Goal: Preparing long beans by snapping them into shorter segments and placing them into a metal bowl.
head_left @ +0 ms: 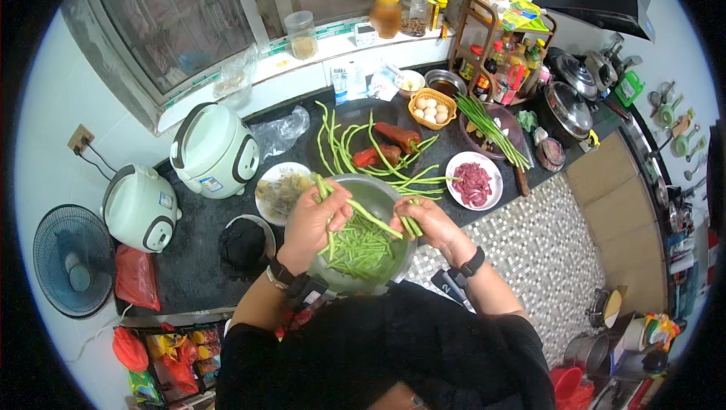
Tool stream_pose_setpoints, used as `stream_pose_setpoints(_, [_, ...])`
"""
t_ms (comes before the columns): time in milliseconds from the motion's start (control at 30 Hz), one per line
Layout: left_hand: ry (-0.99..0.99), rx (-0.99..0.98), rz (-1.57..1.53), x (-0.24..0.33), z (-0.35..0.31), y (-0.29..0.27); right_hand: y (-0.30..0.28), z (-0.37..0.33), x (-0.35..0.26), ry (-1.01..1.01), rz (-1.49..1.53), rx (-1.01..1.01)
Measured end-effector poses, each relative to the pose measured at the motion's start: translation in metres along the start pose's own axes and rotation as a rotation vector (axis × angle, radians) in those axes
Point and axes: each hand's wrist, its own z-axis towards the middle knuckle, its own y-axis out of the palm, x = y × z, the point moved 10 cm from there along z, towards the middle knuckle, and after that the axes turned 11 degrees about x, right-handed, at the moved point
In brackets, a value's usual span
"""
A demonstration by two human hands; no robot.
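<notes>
Left hand (pixel 314 217) pinches a long bean (pixel 368 218); right hand (pixel 425 219) curls round short beans (pixel 411 225), fingertips hidden, above the bowl (pixel 378 192).

- A home kitchen is showing here: two rice cookers (pixel 214 149) are sitting on the dark counter (pixel 197 251).
- A spice rack (pixel 499 51), egg basket (pixel 432 108) and pots (pixel 569 107) are crowding the window side.

green beans (pixel 361 247), silver bowl (pixel 378 192), black counter (pixel 200 228).

We see a dark counter (pixel 197 259) under a wide window (pixel 227 1), white walls (pixel 53 107), and a mosaic floor (pixel 544 251).
</notes>
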Motion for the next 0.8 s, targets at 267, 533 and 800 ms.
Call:
stream_pose_setpoints(267, [-0.149, 0.011, -0.053, -0.039, 0.008, -0.002, 0.047, -0.040, -0.025, 0.014, 0.108, -0.403])
stream_pose_setpoints(533, [-0.013, 0.085, 0.004, -0.021, 0.007, -0.013, 0.013, -0.011, -0.009, -0.010, -0.217, -0.055])
stream_pose_setpoints(800, [-0.118, -0.089, -0.122, -0.011, 0.002, 0.007, 0.000, -0.006, -0.022, -0.067, 0.111, -0.061])
